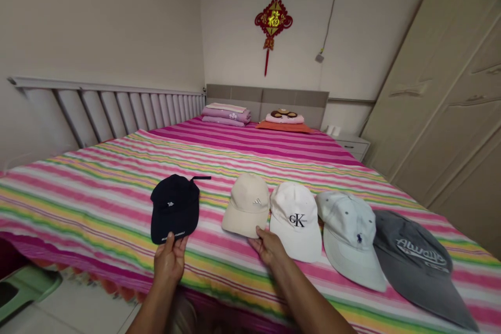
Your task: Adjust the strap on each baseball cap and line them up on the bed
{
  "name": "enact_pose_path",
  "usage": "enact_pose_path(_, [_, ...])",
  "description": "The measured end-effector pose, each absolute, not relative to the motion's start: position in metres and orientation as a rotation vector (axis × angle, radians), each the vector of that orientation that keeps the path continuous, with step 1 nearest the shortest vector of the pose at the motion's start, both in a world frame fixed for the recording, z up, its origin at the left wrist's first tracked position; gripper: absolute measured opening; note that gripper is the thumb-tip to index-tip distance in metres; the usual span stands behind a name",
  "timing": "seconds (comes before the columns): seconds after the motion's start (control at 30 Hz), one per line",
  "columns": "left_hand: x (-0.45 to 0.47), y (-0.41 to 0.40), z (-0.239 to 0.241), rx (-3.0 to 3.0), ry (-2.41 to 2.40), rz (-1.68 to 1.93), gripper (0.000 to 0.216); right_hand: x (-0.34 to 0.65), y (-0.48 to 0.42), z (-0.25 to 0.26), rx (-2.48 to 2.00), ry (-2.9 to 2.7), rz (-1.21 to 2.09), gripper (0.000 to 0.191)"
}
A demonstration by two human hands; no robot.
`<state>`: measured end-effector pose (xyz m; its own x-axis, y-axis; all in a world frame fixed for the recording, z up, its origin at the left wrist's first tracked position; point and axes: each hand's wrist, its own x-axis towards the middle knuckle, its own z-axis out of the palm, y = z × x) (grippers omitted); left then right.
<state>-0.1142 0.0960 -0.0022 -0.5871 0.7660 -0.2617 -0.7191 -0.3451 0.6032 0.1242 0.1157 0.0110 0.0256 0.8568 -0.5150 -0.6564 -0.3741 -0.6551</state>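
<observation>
My left hand (170, 260) pinches the brim of a black baseball cap (175, 206), thumb on top and fingers underneath. A dark strap sticks out from that cap's right side. My right hand (267, 245) has the brim of a beige baseball cap (246, 203) between thumb and fingers. Touching the beige cap on its right is a white baseball cap (294, 219) with black letters. Beyond it lie a pale mint baseball cap (350, 240) and a dark grey baseball cap (420, 266) with white lettering. All the brims face me.
The caps lie on a bed with a striped cover (117, 182). Folded purple bedding (225, 115) and an orange pillow (284, 126) are near the headboard (270, 96). A railing (117, 109) runs along the left; a wardrobe (438, 99) stands right. A green stool (29, 284) is at lower left.
</observation>
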Motion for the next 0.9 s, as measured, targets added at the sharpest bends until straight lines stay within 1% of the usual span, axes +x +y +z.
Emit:
enact_pose_path(0.17, [-0.114,0.096,-0.004,0.089,0.843,2.028,0.022,0.126,0.109,0.008,-1.063,-0.251,1.602,0.016])
enact_pose_path(0.33, [-0.114,0.095,-0.004,0.102,0.841,2.027,0.021,0.122,0.103,0.006,-1.032,-0.254,1.605,0.024])
enact_pose_path(0.57, [-0.114,0.095,-0.002,0.090,0.841,2.023,0.021,0.117,0.090,0.010,-1.006,-0.268,1.527,0.042])
enact_pose_path(0.73, [-0.113,0.093,-0.001,0.098,0.812,2.029,0.023,0.124,0.063,0.013,-1.046,-0.292,1.513,0.043])
enact_pose_path(0.9, [-0.113,0.083,0.005,0.073,0.739,1.950,0.029,0.131,0.019,0.002,-1.070,-0.404,1.555,0.034])
